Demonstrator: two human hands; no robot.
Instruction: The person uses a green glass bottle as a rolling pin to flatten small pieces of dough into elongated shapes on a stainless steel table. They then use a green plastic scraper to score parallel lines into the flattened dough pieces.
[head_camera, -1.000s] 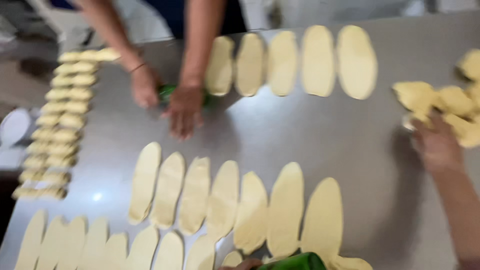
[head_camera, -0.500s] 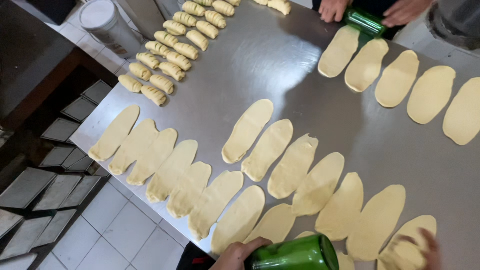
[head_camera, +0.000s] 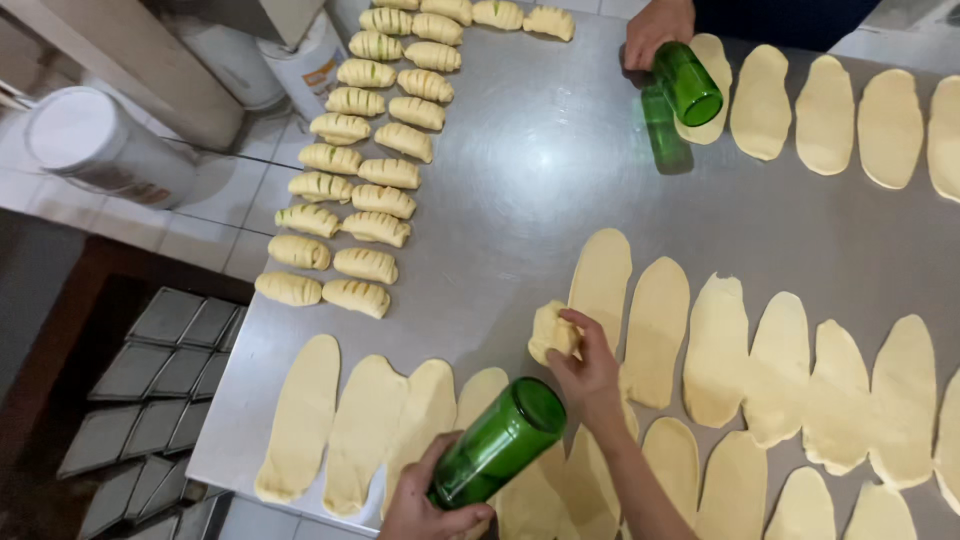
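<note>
Rolled pastries (head_camera: 365, 180) lie left of flattened dough ovals (head_camera: 716, 350).

Left hand (head_camera: 425, 500): was bare, no glove or ring.
Right hand (head_camera: 590, 375): was bare.
Right forearm: showed no sleeve.

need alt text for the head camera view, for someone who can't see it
Over a steel table of flattened dough ovals, the left hand grips a green glass bottle while the right hand pinches a small dough lump. Rolled pastries line the left edge; another person's hand holds a second green bottle.
</note>
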